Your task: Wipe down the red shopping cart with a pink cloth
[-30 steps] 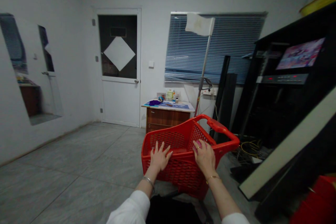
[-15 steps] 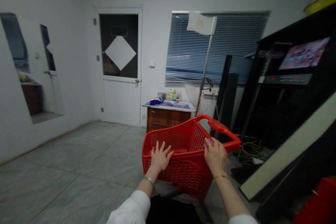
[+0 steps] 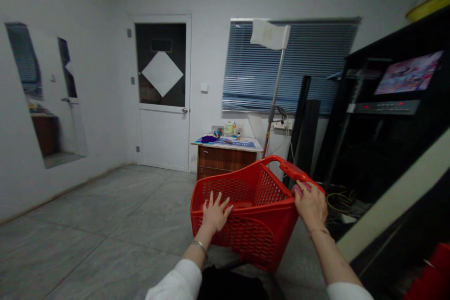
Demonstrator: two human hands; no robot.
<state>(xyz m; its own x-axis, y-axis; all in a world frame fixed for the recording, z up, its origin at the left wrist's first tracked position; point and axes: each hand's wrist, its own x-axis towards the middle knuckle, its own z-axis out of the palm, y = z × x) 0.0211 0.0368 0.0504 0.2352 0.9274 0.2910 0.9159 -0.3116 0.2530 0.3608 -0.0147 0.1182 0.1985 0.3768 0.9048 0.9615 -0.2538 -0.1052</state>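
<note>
A red plastic shopping cart with a perforated basket stands right in front of me, its handle toward the right. My left hand rests on the near rim of the basket, fingers spread, holding nothing. On the right, my right hand presses a small pink pad against the cart near the handle's near end. Most of the pad is hidden under the fingers, so I cannot tell whether it is a cloth or a sponge.
Behind the cart stands a brown cabinet with bottles and a purple cloth on top. A pole with a white flag rises beside it. Black shelving and a leaning pale panel line the right. A white door is at the back.
My right hand, with the pink pad, has slid right from the basket's near rim corner to the near end of the handle. My left hand stays on the rim.
</note>
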